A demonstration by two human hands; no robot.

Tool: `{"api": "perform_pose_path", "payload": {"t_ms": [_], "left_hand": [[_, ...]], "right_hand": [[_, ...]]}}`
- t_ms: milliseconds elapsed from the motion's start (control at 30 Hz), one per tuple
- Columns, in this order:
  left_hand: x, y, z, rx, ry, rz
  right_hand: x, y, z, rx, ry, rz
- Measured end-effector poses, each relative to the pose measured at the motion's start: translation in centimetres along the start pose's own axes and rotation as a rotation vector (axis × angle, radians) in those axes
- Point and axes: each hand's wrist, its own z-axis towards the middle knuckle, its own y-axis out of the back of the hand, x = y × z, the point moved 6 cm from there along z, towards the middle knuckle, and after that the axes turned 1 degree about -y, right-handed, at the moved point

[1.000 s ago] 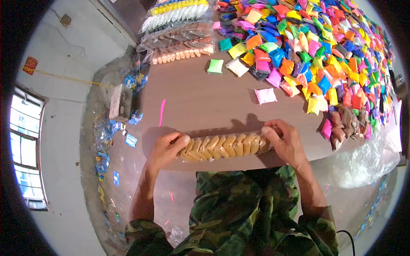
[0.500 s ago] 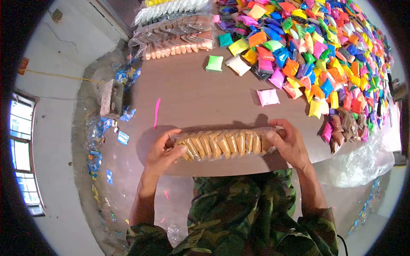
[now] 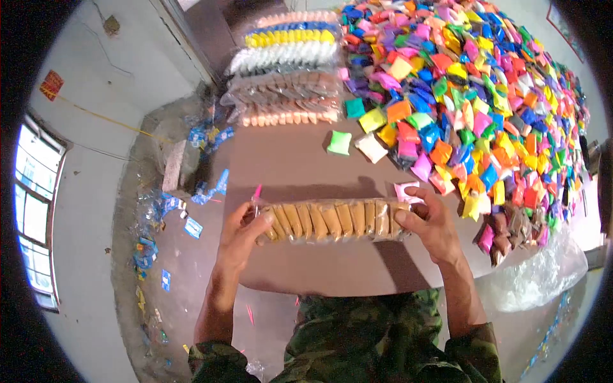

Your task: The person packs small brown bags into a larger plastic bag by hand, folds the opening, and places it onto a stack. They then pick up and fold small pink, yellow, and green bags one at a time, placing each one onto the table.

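Note:
A long clear bag packed with a row of tan packets is held level above the brown table. My left hand grips its left end, thumb on the front. At the right end, my right hand pinches the plastic between thumb and fingers. Just behind the right hand lies a pale pink packet, partly covered. The tip of a bright pink strip shows behind the left hand. Farther back are a light green packet and a cream packet.
Filled bags in rows lie at the back left of the table. A big heap of coloured packets covers the back right. Clear plastic hangs at the right edge. A block and scattered wrappers lie on the floor at left.
The view has tilted up, showing more of the rows and heap at the back. Both hands have lifted the bag and moved it farther from the table's front edge, over part of the pink strip.

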Motion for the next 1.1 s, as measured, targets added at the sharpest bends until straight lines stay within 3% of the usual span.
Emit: {"api": "perform_pose_path", "payload": {"t_ms": [100,367,800,933,1000,1100], "left_hand": [[-3.5,1.3,1.3,-0.126,-0.038,-0.003],[-8.6,4.9,7.9,-0.178,-0.122,-0.107],[-15.5,9.9,24.7,-0.242,-0.162,0.020],[-15.3,11.0,28.2,-0.331,-0.194,0.231],[-15.0,10.8,28.4,-0.455,-0.189,0.411],[-14.7,10.6,28.3,-0.546,-0.229,0.400]], "right_hand": [[2.5,-1.4,2.4,0.004,0.065,0.026],[7.0,-4.3,9.7,0.002,0.189,-0.028],[15.3,-8.8,24.4,0.032,0.243,0.069],[14.2,-8.9,28.9,-0.251,0.412,-0.212],[12.9,-9.1,29.9,-0.299,0.409,-0.270],[12.4,-9.2,30.5,-0.314,0.426,-0.274]]}}
